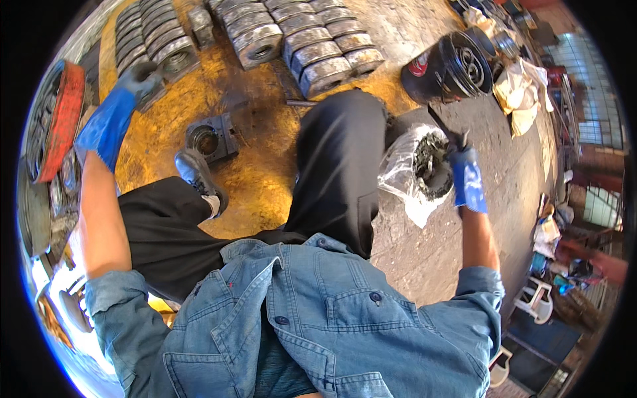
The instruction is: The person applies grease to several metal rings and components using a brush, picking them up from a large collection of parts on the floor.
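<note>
My left hand (141,81), in a blue-cuffed glove with dark fingers, is closed on the edge of a grey metal block (152,101) beside the far-left rows; the fingers partly cover it. In my gloved right hand (466,169) is a dark, narrow flat-bladed tool (438,122), its blade pointing away and to the left. Just left of that hand, an open clear plastic bag (406,174) holds dark, crumbly, paste-like material (432,159). A separate metal block with a round bore (211,138) lies on the yellow-stained floor between my hands.
Rows of round-bored metal blocks (322,50) line the far side. A black bucket (434,69) containing ring-shaped parts stands at the far right, near pale bags (521,96). A red-rimmed wheel (63,123) is at the left. My bent knee (342,142) rises between the hands.
</note>
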{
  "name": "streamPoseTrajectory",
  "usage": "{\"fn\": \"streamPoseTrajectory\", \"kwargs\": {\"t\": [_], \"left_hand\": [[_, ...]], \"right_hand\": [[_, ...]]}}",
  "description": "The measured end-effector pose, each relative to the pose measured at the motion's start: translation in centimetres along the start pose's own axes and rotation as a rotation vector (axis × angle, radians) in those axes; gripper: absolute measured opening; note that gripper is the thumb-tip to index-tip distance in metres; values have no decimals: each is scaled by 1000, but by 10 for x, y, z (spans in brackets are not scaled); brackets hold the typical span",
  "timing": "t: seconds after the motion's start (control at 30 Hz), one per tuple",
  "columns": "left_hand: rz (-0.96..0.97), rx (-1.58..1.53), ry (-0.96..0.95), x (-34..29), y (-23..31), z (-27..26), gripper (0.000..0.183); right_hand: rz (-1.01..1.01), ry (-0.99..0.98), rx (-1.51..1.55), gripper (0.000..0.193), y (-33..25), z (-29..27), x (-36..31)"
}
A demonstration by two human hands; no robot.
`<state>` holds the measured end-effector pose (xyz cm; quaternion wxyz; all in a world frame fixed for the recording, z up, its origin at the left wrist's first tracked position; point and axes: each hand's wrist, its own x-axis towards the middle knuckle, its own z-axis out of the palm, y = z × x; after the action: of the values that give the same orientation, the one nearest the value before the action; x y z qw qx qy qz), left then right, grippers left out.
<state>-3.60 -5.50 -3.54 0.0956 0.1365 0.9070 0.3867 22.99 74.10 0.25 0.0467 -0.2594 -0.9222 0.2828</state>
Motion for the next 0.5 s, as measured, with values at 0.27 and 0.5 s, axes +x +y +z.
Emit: {"fn": "streamPoseTrajectory", "kwargs": {"t": [0.27, 0.5], "left_hand": [[-294, -339, -20, -17, -43, -5, 47], [-294, -422, 74, 0, -69, 7, 37]], "right_hand": [[186, 210, -307, 33, 106, 94, -133], [101, 76, -605, 55, 95, 122, -209]]}}
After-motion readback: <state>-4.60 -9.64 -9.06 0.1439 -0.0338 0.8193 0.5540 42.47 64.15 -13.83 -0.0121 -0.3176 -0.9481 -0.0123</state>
